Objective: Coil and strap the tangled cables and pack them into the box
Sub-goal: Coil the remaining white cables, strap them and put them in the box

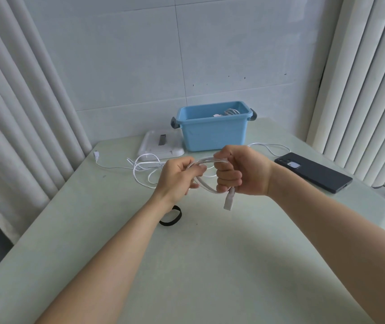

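White cable (pixel 207 187) mid-coil, gripped by left hand (pixel 177 177) and right hand (pixel 241 171) above counter (pixel 210 253). 1 coil (pixel 230 112) seen in blue box (pixel 212 134). Black strap (pixel 172 218) unused; thin cable (pixel 143 169) left loose.

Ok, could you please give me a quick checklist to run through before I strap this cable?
1. Grip on white cable coil: ok, left hand and right hand both hold it.
2. Loose connector tucked in: not ok, it hangs below the right hand.
3. Reach to black strap: ok, beside the left forearm.
4. Access to blue box: ok, lid lies beside it.
5. Room inside: cannot tell.
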### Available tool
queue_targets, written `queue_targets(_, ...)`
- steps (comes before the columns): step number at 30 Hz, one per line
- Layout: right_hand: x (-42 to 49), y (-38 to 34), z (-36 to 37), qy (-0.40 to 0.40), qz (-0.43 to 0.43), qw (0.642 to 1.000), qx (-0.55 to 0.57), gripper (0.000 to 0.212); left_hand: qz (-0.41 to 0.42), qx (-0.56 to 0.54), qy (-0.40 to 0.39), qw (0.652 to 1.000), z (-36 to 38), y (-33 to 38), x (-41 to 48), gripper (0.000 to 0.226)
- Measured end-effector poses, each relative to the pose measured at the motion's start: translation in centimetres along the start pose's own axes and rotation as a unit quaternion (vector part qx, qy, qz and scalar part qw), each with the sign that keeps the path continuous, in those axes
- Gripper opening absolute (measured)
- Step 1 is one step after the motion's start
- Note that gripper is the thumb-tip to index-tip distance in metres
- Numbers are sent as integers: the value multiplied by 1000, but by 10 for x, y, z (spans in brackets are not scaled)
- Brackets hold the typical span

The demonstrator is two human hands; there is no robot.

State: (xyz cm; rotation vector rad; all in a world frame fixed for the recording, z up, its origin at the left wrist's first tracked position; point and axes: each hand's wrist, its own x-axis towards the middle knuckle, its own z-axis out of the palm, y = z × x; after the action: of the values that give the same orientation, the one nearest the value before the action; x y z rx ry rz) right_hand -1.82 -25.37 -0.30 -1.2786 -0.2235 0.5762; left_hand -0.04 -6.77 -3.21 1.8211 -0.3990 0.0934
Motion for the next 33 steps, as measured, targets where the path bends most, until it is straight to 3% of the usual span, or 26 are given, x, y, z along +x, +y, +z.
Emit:
queue_targets(5,-5,-5,-2,-22,-40,995,-92,41,17,-7,4,1000,2,-3,2,27)
queue_targets(7,-4,-7,-2,-1,-54,998,-34,44,42,13,14,999,1,-3,3,30)
queue_targets(9,-2,-11,-3,32,-82,992,95,47,67,3,13,998,1,-3,2,38)
queue_targets(11,0,-20,-6,62,-123,964,227,49,80,-25,21,996,-4,-9,1,38)
queue_targets(13,0,-31,-14,99,-168,924,328,48,93,20,30,995,-8,-17,1,28)
queue_targets(18,-10,-49,-38,198,-260,843,428,32,58,302,-14,951,-16,-31,5,29)
queue_targets(21,-13,-56,-43,306,-309,812,389,27,49,323,-94,941,-19,-24,4,26)
queue_targets(24,-14,-51,-44,391,-319,822,264,23,47,251,-161,953,-18,-11,1,21)
queue_targets(30,5,-33,-43,472,-274,838,-7,30,70,254,-176,948,-22,13,1,19)
queue_targets(33,7,-22,-36,420,-303,838,-172,29,78,260,-194,943,-21,28,-5,33)
